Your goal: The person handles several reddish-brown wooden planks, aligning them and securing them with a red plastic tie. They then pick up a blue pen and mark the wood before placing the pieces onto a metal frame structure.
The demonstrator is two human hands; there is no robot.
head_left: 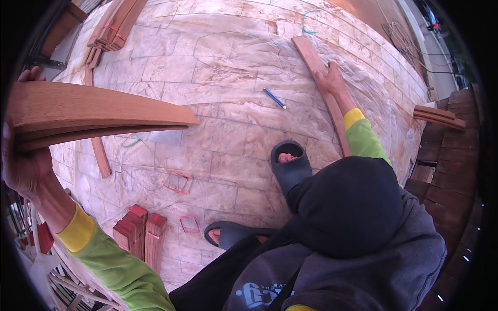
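At the far left, my left hand (27, 168) is closed round the end of a small stack of reddish-brown wooden boards (98, 106), held up above the floor. The boards lie one on another, their free ends pointing right. Over on the right, my right hand (332, 82) grips the edge of a long wooden plank (307, 52) on the floor; its near end passes behind my sleeve. A blue pencil-like stick (274, 98) lies on the floor between my hands.
Strapped bundles of boards (116, 23) lie at the far left, and red-ended bundles (132, 228) at the near left. A single plank (101, 158) rests under the held boards. Thin plastic sheeting (244, 57) covers the tiles. More boards (438, 116) are at the right edge, near coiled cable (402, 44).
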